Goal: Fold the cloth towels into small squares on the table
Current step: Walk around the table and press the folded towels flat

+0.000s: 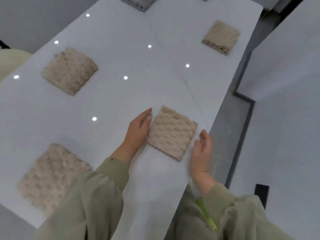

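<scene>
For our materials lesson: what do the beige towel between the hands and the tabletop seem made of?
Towel: soft fabric, probably microfibre or terry; its surface shows nubby, wavy pile.
Tabletop: hard, glossy white, perhaps stone or laminate; it mirrors lights as sharp dots and shows faint veins.

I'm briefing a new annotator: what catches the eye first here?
The folded beige towel near the right edge of the table, flanked by both hands: the left hand lies open along its left side, the blurred right hand open by its right corner. Other beige squares sit near left, farther left and far right; a grey towel lies at the far end.
</scene>
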The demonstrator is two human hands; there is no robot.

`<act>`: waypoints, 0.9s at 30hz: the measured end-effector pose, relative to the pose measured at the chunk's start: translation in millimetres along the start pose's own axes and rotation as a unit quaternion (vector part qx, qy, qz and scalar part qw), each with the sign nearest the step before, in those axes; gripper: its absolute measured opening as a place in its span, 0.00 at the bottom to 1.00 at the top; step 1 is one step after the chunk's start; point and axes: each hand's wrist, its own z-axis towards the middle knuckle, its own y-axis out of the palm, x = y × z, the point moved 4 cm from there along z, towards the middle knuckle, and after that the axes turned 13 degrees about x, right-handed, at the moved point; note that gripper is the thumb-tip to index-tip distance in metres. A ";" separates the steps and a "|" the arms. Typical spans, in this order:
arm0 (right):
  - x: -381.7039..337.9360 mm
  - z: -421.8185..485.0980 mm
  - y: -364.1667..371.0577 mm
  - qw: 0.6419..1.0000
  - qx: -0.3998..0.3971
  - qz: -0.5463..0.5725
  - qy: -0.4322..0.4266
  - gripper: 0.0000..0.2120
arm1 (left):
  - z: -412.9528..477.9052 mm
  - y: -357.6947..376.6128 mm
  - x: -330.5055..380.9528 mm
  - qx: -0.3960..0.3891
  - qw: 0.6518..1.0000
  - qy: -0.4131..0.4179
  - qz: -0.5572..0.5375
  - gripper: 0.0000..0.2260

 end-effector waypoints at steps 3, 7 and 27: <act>0.7 -11.9 14.1 0.998 0.057 0.008 0.017 0.23 | 12.7 12.0 6.6 -0.028 0.999 -0.006 -0.031 0.16; -10.9 -14.7 29.3 0.997 0.069 0.031 0.015 0.23 | 18.3 30.8 6.1 -0.074 0.996 -0.017 -0.050 0.18; -18.1 -2.5 26.6 0.994 0.106 0.030 0.005 0.26 | 12.6 61.6 12.7 -0.105 0.994 0.007 -0.040 0.19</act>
